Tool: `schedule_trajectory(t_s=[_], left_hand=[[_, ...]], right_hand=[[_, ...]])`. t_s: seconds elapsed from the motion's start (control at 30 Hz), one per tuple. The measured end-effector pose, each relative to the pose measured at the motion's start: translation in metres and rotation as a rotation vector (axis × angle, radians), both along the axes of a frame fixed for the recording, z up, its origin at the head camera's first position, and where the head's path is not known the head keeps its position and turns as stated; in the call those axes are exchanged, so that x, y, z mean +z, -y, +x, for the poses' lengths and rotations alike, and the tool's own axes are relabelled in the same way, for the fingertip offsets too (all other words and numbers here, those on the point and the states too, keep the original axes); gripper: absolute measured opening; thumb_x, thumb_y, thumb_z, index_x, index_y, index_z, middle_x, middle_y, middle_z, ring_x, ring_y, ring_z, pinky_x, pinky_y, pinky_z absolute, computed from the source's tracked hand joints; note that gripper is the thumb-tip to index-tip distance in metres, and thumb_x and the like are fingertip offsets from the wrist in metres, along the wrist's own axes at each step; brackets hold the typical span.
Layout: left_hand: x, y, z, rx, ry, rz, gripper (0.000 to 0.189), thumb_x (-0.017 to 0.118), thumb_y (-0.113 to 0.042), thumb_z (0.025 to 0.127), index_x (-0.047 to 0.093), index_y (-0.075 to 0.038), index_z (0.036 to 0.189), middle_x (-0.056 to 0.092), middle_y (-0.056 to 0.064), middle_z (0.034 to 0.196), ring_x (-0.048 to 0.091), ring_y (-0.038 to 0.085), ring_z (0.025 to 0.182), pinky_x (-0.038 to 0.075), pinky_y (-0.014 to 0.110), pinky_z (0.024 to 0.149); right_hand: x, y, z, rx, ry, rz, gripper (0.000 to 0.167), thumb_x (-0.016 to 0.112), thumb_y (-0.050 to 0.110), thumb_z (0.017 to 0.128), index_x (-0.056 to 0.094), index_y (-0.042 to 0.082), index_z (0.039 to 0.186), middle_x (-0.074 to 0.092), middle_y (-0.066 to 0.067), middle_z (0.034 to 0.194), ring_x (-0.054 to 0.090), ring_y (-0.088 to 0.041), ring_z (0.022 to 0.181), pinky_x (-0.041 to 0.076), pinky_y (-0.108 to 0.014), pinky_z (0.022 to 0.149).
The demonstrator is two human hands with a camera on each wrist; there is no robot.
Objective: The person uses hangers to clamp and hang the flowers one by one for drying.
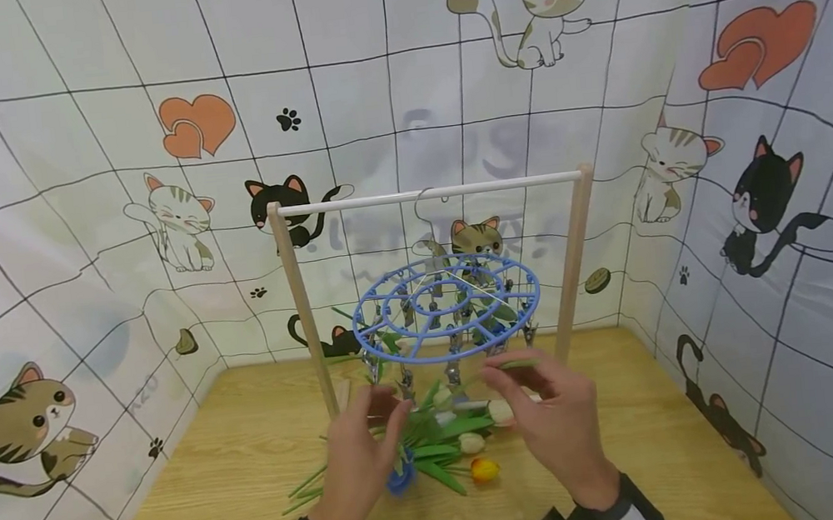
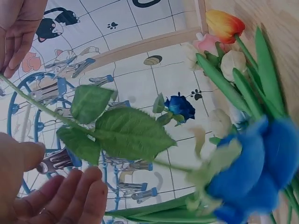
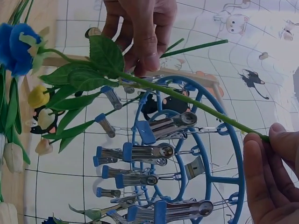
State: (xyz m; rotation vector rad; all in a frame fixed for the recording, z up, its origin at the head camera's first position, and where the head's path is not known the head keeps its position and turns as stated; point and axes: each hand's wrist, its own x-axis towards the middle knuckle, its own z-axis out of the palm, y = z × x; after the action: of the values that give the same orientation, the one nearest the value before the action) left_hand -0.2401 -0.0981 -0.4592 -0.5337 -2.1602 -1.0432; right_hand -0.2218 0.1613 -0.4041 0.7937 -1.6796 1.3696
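Note:
My right hand (image 1: 555, 414) pinches the stem end of a blue artificial rose (image 3: 18, 49) between thumb and fingers. The green stem (image 3: 187, 99) slants across to leaves (image 2: 131, 130) and a blue bloom (image 2: 247, 172), which hangs low near the table. My left hand (image 1: 360, 454) is beside the stem, its thumb apart from its bent, loose fingers (image 2: 70, 200). A metal clip (image 2: 58, 161) shows in the gap between them. Above both hands hangs a round blue drying rack (image 1: 447, 307) with many blue-tipped metal clips (image 3: 149, 153).
The rack hangs by a hook (image 1: 422, 209) from a white bar (image 1: 425, 195) on wooden posts (image 1: 574, 253). Artificial tulips (image 1: 472, 443), one orange-yellow (image 1: 485, 469), lie on the wooden table (image 1: 252, 426). Another blue rose (image 2: 180, 107) is among the clips. A cat-patterned curtain (image 1: 385, 87) surrounds the table.

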Motion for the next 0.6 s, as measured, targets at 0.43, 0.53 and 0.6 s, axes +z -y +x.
schedule_trajectory(t_s=[0.43, 0.53, 0.6], left_hand=[[0.019, -0.014, -0.012, -0.224, 0.162, 0.120, 0.028, 0.061, -0.013, 0.122, 0.076, -0.003, 0.143, 0.086, 0.013, 0.135, 0.085, 0.034, 0.124, 0.071, 0.042, 0.105], [0.024, -0.015, -0.014, -0.223, 0.236, 0.161, 0.023, 0.062, -0.015, 0.121, 0.078, -0.010, 0.137, 0.088, 0.007, 0.129, 0.085, 0.032, 0.123, 0.069, 0.036, 0.106], [0.026, -0.015, -0.014, -0.232, 0.274, 0.200, 0.020, 0.066, -0.013, 0.119, 0.078, -0.011, 0.135, 0.088, 0.008, 0.127, 0.085, 0.032, 0.122, 0.068, 0.033, 0.105]], right_hand=[[0.002, -0.002, 0.004, 0.001, 0.008, -0.040, 0.038, 0.083, -0.029, 0.089, 0.083, -0.003, 0.116, 0.085, -0.024, 0.106, 0.086, -0.005, 0.096, 0.070, -0.020, 0.086], [0.001, -0.002, 0.004, 0.003, 0.017, -0.036, 0.038, 0.082, -0.029, 0.089, 0.083, -0.003, 0.116, 0.085, -0.024, 0.107, 0.086, -0.005, 0.097, 0.070, -0.021, 0.086], [0.000, -0.002, 0.003, 0.007, 0.025, -0.037, 0.037, 0.083, -0.029, 0.089, 0.082, -0.003, 0.116, 0.084, -0.024, 0.107, 0.086, -0.004, 0.098, 0.071, -0.021, 0.085]])
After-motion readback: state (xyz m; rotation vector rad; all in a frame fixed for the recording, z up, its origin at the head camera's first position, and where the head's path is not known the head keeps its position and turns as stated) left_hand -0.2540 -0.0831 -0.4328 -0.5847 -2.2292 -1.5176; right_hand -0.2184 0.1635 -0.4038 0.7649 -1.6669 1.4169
